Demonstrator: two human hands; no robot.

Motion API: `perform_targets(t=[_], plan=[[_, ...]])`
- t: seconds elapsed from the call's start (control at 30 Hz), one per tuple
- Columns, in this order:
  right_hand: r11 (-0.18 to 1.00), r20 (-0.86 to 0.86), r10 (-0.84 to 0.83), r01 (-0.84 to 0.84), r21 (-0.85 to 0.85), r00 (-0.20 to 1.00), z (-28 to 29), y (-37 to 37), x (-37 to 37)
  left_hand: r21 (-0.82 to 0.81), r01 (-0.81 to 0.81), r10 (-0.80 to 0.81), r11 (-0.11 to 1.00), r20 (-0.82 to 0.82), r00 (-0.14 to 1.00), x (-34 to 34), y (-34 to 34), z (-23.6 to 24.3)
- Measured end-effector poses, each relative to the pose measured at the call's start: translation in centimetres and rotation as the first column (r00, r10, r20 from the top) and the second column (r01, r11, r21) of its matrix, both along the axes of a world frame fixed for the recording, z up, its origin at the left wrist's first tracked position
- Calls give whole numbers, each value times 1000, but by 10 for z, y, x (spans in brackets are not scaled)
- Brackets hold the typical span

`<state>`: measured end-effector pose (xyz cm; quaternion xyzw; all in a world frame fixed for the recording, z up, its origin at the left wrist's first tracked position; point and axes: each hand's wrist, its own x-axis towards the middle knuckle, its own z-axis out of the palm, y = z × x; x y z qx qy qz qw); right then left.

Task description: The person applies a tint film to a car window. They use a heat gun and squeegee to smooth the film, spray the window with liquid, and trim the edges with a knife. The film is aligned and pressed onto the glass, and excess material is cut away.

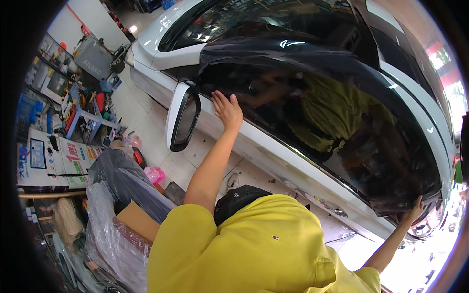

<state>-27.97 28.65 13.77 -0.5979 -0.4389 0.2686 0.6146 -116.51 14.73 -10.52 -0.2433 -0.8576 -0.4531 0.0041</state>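
Note:
A dark sheet of window film (273, 49) covers the side glass of a white car (288, 158) and overlaps its frame along the top. Its glossy surface mirrors my yellow shirt. My left hand (228, 111) lies with fingers stretched at the front lower edge of the window, just behind the white side mirror (184, 117). Far to the right, my right hand (414, 213) grips the rear lower corner of the film, with some fingers hidden. That corner hangs past the window line over the bodywork.
A door handle (332, 207) sits below the window. To the left stand a stool crowded with tools (88, 112), a printed white carton (63, 161) and a grey cabinet (93, 58). Plastic-wrapped items (105, 215) and an open cardboard box (138, 219) lie near my left side.

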Motion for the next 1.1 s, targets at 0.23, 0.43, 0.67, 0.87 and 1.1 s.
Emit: perform_targets(t=[0.23, 0.43, 0.67, 0.87, 1.1], plan=[[1000, -71, -5, 6, 7, 997, 8, 3, -5, 9, -6, 6, 1000, -18, 1000, 7, -3, -1], [991, 439, -106, 131, -26, 892, 12, -6, -8, 13, -5, 5, 1000, -61, 998, 1, -1, -15], [965, 525, -240, 259, 38, 817, 16, -18, -35, 31, 75, -71, 997, -113, 991, -24, -2, -49], [982, 586, -181, 180, 61, 790, 6, -46, -57, -99, 251, -264, 963, -152, 953, -67, -9, -73], [996, 531, -85, 66, 55, 843, -32, -60, -41, -302, 299, -368, 905, -207, 906, -106, -4, -68]])
